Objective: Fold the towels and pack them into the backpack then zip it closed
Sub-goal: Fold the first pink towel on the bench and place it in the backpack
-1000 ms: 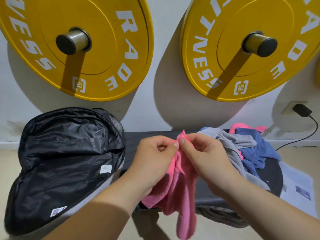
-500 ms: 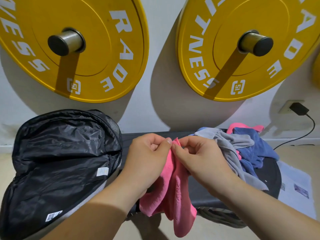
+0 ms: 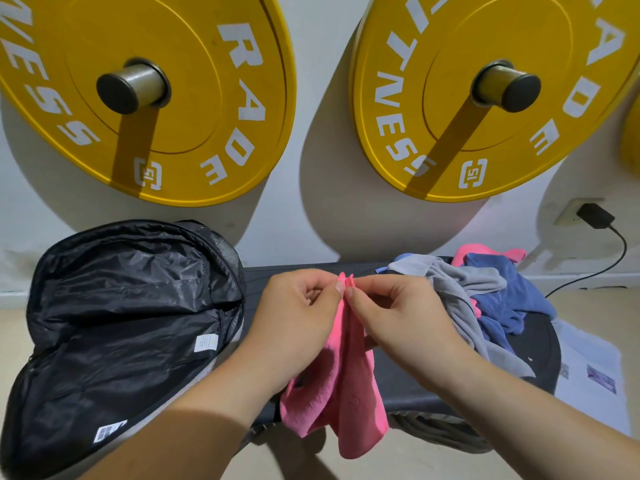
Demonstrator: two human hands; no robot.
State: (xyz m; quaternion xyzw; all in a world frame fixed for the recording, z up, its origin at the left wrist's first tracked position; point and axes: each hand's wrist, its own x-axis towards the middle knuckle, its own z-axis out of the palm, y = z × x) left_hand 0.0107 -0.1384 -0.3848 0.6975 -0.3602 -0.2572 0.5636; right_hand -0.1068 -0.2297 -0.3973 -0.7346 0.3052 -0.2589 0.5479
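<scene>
A pink towel hangs in front of me over the black bench. My left hand and my right hand pinch its top edge close together, fingertips almost touching. The black backpack lies unzipped and wide open on the left, its shiny lining facing up. A heap of loose towels sits on the bench's right end: a grey towel, a blue towel and another pink towel behind them.
Two yellow weight plates hang on pegs on the white wall just beyond the bench. A black charger is plugged into a wall socket at the right, its cable trailing down. Printed paper lies on the floor at the right.
Both hands have shifted their pinch along the pink towel's top edge, and the hanging cloth has drawn up a little. The backpack and the towel heap have not moved.
</scene>
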